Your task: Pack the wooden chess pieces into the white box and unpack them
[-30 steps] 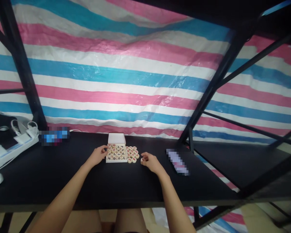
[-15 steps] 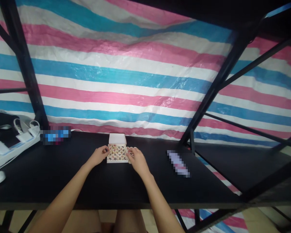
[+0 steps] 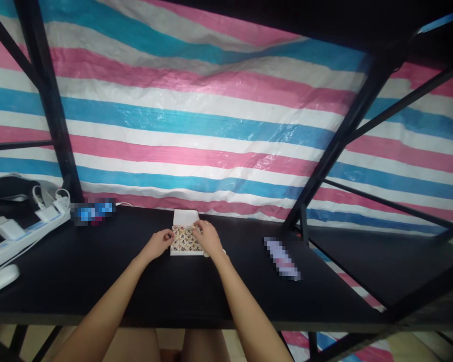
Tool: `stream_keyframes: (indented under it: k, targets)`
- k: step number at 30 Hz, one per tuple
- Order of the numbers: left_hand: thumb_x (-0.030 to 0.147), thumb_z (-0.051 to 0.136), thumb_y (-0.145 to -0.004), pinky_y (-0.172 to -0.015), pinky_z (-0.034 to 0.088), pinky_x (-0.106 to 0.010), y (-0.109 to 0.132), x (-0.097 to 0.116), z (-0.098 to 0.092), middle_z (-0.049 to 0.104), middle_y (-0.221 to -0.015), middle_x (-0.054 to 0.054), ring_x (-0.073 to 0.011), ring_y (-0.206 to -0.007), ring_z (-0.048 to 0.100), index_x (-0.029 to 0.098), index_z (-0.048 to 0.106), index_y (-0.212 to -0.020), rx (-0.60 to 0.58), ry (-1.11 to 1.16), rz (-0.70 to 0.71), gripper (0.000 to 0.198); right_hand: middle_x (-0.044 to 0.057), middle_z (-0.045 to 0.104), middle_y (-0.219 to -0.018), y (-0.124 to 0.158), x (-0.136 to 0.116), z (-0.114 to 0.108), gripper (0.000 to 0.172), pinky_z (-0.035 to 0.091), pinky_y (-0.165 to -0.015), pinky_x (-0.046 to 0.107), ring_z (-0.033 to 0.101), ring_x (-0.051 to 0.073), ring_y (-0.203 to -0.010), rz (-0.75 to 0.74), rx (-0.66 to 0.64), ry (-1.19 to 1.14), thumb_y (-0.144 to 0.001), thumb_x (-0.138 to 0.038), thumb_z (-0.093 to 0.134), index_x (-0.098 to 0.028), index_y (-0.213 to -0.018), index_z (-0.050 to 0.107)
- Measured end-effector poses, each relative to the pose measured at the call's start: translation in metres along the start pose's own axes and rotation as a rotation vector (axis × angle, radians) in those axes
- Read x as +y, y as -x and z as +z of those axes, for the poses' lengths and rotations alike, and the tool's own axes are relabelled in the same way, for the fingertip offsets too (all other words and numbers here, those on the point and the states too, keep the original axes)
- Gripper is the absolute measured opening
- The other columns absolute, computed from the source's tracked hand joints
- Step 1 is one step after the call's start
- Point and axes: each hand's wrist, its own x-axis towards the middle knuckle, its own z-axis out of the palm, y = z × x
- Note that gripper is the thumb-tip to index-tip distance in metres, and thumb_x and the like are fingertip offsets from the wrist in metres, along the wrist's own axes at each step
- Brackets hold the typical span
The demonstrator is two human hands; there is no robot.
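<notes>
A small white box (image 3: 186,253) sits on the black desk with rows of round, pale xiangqi pieces (image 3: 183,241) in it, marked with black and red characters. Its white lid (image 3: 185,217) stands raised at the back. My left hand (image 3: 159,244) is closed at the box's left edge, thumb and forefinger against the wall. Over the back right corner, my right hand (image 3: 208,239) pinches what looks like one xiangqi piece, mostly hidden by the fingers. A few loose pieces lie right of the box, largely covered by that hand.
The black desk (image 3: 166,296) has a power strip (image 3: 26,239) with plugs at left and a white mouse-like object (image 3: 2,279) before it. A blurred blue object (image 3: 93,212) is at the back left; a blurred phone-shaped thing (image 3: 282,258) lies at right. Black posts frame striped sheeting (image 3: 196,120).
My right hand has moved from the box's right side up and over its back right corner. My left hand stays at the left edge. The whole view has shifted slightly.
</notes>
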Motion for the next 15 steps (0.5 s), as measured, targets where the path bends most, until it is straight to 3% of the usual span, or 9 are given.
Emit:
stream_keyframes:
  k: [4, 8, 15]
  targets:
    - [0.041, 0.053, -0.072, -0.056, 0.041, -0.024, 0.001, 0.005, -0.002, 0.055, -0.057, 0.003, -0.0159, -0.055, 0.055, 0.018, 0.063, -0.08, -0.005, 0.003, -0.006, 0.026, 0.006, 0.063, -0.096, 0.012, 0.063, -0.025, 0.023, 0.042, -0.081, 0.026, 0.058, 0.017, -0.088, 0.111, 0.067, 0.021, -0.087, -0.023, 0.041, -0.017, -0.1, 0.059]
    - [0.04, 0.054, -0.071, -0.056, 0.04, -0.024, 0.002, 0.008, -0.003, 0.054, -0.057, 0.004, -0.0156, -0.055, 0.055, 0.018, 0.062, -0.08, -0.009, 0.012, -0.008, 0.025, 0.006, 0.064, -0.091, 0.028, 0.108, -0.027, 0.023, 0.043, -0.077, 0.029, 0.059, 0.019, -0.084, 0.224, 0.055, 0.089, -0.085, -0.021, 0.042, -0.017, -0.095, 0.061]
    - [0.042, 0.053, -0.071, -0.057, 0.041, -0.024, 0.0, 0.006, -0.002, 0.054, -0.057, 0.004, -0.016, -0.055, 0.056, 0.018, 0.061, -0.081, -0.017, 0.023, -0.02, 0.027, 0.007, 0.061, -0.099, 0.037, 0.097, -0.006, 0.024, 0.037, -0.075, 0.027, 0.054, 0.021, -0.091, 0.265, -0.031, 0.243, -0.081, -0.015, 0.048, -0.02, -0.1, 0.06]
